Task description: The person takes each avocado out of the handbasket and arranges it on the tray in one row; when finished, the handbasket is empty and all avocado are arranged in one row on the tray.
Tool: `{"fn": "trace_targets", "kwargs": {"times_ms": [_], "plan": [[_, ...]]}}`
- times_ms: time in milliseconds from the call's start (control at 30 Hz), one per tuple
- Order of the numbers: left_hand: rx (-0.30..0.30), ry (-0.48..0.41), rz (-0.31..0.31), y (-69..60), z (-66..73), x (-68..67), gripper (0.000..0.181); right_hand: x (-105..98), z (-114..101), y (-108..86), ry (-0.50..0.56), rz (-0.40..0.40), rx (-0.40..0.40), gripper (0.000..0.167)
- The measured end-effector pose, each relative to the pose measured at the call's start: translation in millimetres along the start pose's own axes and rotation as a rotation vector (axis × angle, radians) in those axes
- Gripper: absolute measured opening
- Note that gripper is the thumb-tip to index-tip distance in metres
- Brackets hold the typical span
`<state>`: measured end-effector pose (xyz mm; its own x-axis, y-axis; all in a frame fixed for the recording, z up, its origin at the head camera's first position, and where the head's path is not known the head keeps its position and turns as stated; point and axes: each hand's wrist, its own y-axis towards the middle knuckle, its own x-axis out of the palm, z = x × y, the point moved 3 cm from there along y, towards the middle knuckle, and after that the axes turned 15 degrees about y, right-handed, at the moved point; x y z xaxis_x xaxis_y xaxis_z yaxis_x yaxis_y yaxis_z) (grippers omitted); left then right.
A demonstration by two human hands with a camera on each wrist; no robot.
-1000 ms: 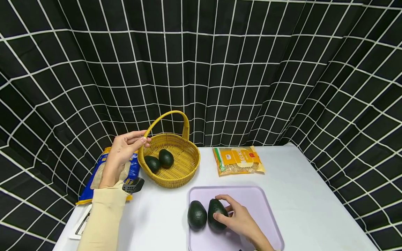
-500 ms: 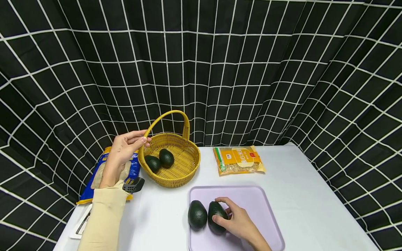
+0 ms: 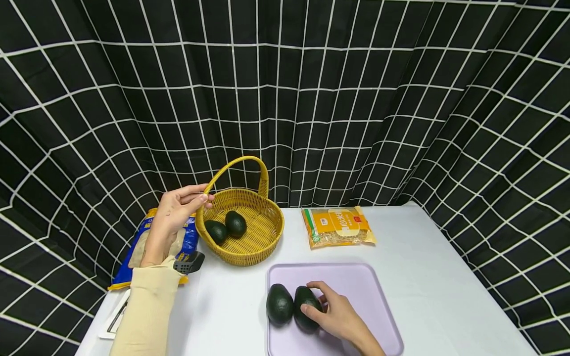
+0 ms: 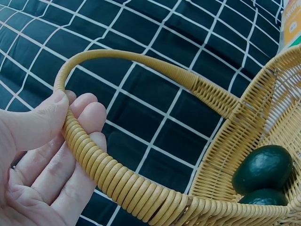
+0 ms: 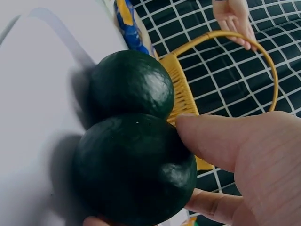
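Orange grain packet (image 3: 338, 228) is lying on white tabletop (image 3: 438, 287), blue-and-yellow bag (image 3: 133, 256) is resting at left, white-gridded black curtain (image 3: 287, 106) is hanging behind.

Since a second ago, the dark green avocado (image 3: 305, 297) at bottom centre has shifted very slightly toward the frame's lower edge, along with the right hand (image 3: 337, 314) gripping it. A sliver of sleeve has slipped below the bottom edge.

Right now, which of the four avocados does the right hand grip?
The right avocado on the tray: the right hand grips it. Its left neighbour lies outside that grip; the other two avocados sit in the basket.
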<state>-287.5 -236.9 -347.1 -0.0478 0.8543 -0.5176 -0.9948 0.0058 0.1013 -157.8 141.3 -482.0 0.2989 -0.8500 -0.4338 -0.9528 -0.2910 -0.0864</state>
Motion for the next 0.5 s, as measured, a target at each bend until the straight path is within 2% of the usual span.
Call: {"fn": "trace_targets", "kwargs": {"times_ms": [233,500], "plan": [[-0.007,0.001,-0.003,0.4,-1.2,0.4,0.044,-1.8,-0.3,0.0,-0.026,-0.017,-0.004,0.059],[-0.001,0.0,-0.002,0.1,-0.1,-0.5,0.043,-5.0,-1.7,1.5,-0.05,0.008,-0.01,0.058]]}}
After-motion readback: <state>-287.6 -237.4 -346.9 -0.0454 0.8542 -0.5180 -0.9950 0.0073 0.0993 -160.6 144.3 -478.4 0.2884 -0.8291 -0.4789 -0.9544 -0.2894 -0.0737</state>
